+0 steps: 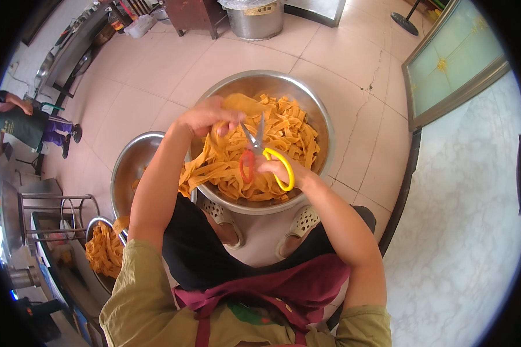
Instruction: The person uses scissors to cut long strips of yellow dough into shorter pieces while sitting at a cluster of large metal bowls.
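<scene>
A large steel basin (323, 108) in front of me holds a heap of flat orange-brown food strips (282, 126). My left hand (212, 117) is over the basin's left side, closed on several of these strips, which hang down blurred. In my right hand (271, 167) is a pair of scissors (290, 171) with one yellow and one red handle loop. Their blades are spread apart and point away from me, close to the fingers of my left hand. Some strips drape over the left rim towards a second steel basin (118, 169), partly hidden by my left forearm.
A third bowl of strips (104, 249) stands at the lower left, beside a metal-framed stool (58, 197). Another person (26, 119) stands far left. A steel pot (256, 21) is on the tiled floor at the back. A glass-panelled door (451, 65) and marbled wall lie to the right.
</scene>
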`<state>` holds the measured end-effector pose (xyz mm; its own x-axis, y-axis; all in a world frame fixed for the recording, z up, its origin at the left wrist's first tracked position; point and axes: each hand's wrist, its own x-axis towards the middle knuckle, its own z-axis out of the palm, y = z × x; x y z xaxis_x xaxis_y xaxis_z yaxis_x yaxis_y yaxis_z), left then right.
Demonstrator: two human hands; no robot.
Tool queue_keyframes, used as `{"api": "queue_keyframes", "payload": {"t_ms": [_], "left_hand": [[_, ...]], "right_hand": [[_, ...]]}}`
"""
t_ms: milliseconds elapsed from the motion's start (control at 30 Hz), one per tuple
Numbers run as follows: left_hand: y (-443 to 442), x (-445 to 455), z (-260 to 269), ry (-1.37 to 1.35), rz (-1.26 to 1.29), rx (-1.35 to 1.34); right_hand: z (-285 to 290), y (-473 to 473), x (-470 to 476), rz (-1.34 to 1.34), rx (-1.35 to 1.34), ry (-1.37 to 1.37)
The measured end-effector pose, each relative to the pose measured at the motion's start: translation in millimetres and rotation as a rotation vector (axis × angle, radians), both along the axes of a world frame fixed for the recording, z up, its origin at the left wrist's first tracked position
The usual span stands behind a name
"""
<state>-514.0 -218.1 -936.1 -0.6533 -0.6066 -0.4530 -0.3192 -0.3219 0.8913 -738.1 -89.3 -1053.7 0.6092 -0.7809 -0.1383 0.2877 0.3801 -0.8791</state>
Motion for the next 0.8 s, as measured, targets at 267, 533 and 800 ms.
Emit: {"api": "queue_keyframes", "payload": {"t_ms": [267,533,800], "left_hand": [[11,-8,-10,-0.295,-0.436,-0.087],[1,-10,-23,-0.03,-0.095,-0.107],[46,-68,-5,0.41,0.286,-0.46]], "right_hand": [[44,-6,-6,-0.135,-0.287,0.571],[37,-20,-9,-0.395,-0.15,0.359],[71,-36,8,-0.544,-0.1,0.014]]}}
